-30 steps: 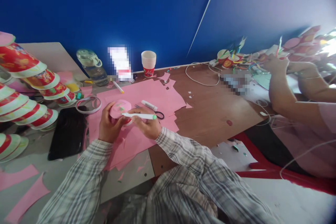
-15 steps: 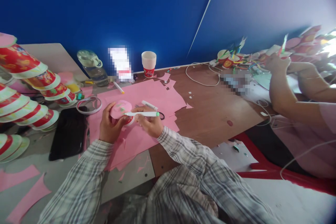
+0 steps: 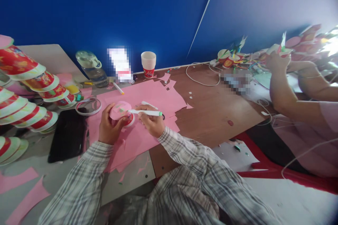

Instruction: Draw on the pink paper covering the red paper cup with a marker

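Note:
My left hand [image 3: 111,126] is closed around a paper cup [image 3: 129,120] with a pink disc [image 3: 119,109] across its end. Green marks show on the disc. Between the fingers of my right hand [image 3: 153,122] is a white marker [image 3: 148,113] with a green end, its tip close to the disc's right edge; whether it touches, I cannot tell. Beneath both hands lie sheets of pink paper [image 3: 158,95]. Another white marker [image 3: 149,105] rests on the paper, partly hidden behind the one I hold.
Stacks of red and white cups [image 3: 34,74] stand at the left beside a black phone [image 3: 68,135]. Behind are a water bottle [image 3: 92,68] and an upright cup [image 3: 148,64]. On the right, another person's hands [image 3: 280,61] hold something near a cable [image 3: 203,84].
The marker in my right hand has shifted slightly right and up along the disc's edge, and its angle has changed a little. My left hand still holds the cup.

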A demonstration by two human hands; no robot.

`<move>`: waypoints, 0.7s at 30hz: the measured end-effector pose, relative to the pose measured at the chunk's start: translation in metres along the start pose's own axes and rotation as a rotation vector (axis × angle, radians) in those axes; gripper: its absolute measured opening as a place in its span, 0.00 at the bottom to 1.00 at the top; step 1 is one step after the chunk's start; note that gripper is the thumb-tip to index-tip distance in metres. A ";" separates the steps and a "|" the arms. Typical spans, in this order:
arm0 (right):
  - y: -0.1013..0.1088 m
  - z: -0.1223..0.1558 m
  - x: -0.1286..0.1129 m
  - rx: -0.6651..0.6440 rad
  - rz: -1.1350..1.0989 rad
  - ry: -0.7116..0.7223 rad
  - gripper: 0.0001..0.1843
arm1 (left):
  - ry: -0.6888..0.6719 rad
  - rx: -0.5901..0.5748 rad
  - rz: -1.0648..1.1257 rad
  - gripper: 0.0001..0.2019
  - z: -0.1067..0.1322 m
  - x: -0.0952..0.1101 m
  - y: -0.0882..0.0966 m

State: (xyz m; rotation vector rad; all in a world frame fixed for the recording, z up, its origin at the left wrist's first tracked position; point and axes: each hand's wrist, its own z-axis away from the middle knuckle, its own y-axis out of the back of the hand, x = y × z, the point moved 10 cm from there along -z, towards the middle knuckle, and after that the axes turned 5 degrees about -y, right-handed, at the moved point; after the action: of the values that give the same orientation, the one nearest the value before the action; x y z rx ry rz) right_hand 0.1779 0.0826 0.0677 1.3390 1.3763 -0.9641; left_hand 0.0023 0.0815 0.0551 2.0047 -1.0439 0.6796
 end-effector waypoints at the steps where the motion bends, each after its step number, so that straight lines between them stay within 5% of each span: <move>1: 0.001 0.000 0.000 0.006 -0.001 -0.005 0.14 | 0.004 -0.006 0.004 0.31 0.000 0.000 -0.001; 21: -0.001 0.002 0.000 -0.001 -0.025 -0.022 0.14 | 0.047 -0.002 0.060 0.31 0.000 0.001 -0.001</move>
State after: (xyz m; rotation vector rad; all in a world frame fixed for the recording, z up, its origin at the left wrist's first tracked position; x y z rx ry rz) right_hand 0.1769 0.0804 0.0673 1.3094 1.3793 -0.9918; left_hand 0.0035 0.0813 0.0554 1.9524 -1.0804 0.7539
